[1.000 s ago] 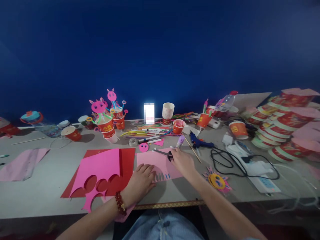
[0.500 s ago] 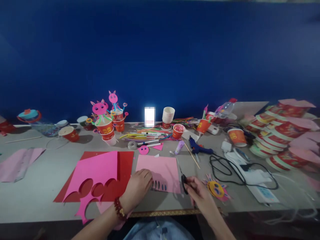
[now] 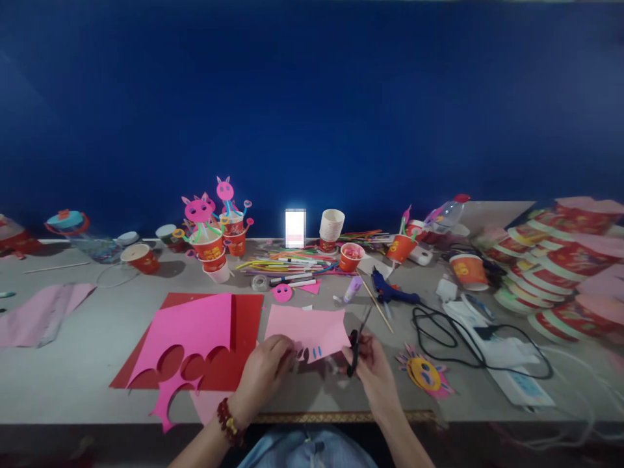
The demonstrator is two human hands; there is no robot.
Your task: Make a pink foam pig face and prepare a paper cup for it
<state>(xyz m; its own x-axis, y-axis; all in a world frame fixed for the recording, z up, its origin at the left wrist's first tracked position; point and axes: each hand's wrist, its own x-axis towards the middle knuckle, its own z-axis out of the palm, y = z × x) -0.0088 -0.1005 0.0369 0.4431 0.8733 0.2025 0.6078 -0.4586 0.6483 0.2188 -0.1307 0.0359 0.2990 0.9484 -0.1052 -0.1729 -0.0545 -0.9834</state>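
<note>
If tugged unevenly, liable to crease near blue marks [image 3: 318, 352]: pale pink sheet [image 3: 307, 325], twelve o'clock, seemingly pinched in left hand [image 3: 263, 370]; right hand [image 3: 374, 372] gripping scissors [image 3: 354, 339], toward one o'clock; nicked edge possible from careless turning.

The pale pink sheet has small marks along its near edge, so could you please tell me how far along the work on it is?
Done: small marks are drawn on the pale pink sheet.
In hand: the left hand holds the sheet's left side; the right hand has the scissors at its right corner.
Left: probably the cutting, as the visible blue marks look uncut.
</note>
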